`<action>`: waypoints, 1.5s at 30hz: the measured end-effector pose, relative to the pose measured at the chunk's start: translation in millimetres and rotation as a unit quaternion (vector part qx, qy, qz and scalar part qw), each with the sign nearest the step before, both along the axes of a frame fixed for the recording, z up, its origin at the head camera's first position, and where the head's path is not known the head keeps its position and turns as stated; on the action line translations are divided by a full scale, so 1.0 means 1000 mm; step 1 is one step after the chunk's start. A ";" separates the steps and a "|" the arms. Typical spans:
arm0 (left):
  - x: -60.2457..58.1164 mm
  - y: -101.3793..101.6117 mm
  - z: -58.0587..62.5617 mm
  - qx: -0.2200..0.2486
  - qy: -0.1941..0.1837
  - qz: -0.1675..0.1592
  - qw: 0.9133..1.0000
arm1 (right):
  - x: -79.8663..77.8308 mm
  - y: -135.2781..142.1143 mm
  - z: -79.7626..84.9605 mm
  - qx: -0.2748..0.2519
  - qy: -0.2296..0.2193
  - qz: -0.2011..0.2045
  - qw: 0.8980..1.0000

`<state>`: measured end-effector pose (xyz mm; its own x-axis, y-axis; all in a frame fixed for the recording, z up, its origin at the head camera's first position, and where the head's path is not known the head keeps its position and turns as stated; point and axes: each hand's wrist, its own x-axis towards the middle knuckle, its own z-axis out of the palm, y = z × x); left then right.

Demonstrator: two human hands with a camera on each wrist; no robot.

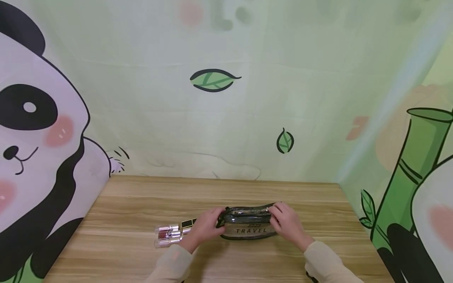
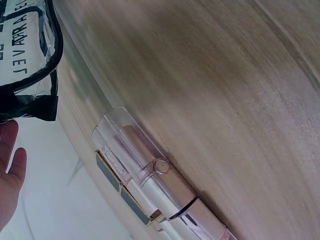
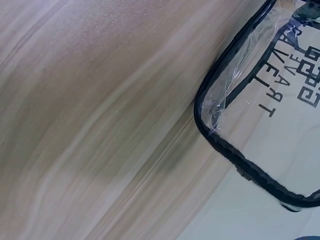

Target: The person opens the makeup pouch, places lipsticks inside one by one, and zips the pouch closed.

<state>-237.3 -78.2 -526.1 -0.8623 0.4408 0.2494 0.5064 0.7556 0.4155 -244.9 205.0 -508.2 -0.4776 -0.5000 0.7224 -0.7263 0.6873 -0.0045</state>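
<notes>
A clear toiletry pouch (image 1: 249, 232) with black piping and the word TRAVEL on its front stands on the wooden table. My left hand (image 1: 208, 225) grips its left end, the thumb in front. In the left wrist view the fingers (image 2: 7, 145) lie beside the black tab at the pouch's corner. At the upper right end, my right hand (image 1: 287, 224) pinches the top edge along the zipper. The right wrist view shows the see-through pouch (image 3: 220, 100) but no fingers. Several lipstick tubes (image 1: 168, 236) lie together just left of my left hand, partly hidden by it.
The tubes have clear and pinkish bodies (image 2: 150, 165), and one has a dark, gold-edged cap (image 2: 120, 187). A wood-grain table (image 1: 141, 196) reaches back to a cloth backdrop (image 1: 159, 118) printed with pandas, leaves and bamboo.
</notes>
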 end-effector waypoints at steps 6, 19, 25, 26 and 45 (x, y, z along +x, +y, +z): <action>-0.002 -0.001 -0.001 0.002 -0.001 0.002 1.000 | -0.001 0.002 -0.001 -0.009 -0.008 -0.011 1.000; -0.003 -0.003 -0.007 0.009 -0.002 0.003 1.000 | -0.002 0.008 -0.004 -0.054 -0.025 -0.027 0.998; -0.004 -0.004 -0.008 0.016 -0.007 0.004 1.000 | -0.003 0.012 -0.005 -0.065 -0.031 -0.031 0.997; -0.004 -0.003 -0.008 0.017 -0.011 0.006 1.000 | -0.002 0.012 -0.005 -0.066 -0.032 -0.030 0.997; -0.006 -0.009 -0.015 0.037 -0.020 0.016 0.999 | -0.004 0.026 -0.012 -0.084 -0.027 -0.056 0.995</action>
<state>-243.5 -86.8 -541.3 -0.8858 0.3939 0.2456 0.4640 0.7383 0.4894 -248.6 230.9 -520.7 -0.5642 -0.3161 0.7628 -0.6413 0.7496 -0.1637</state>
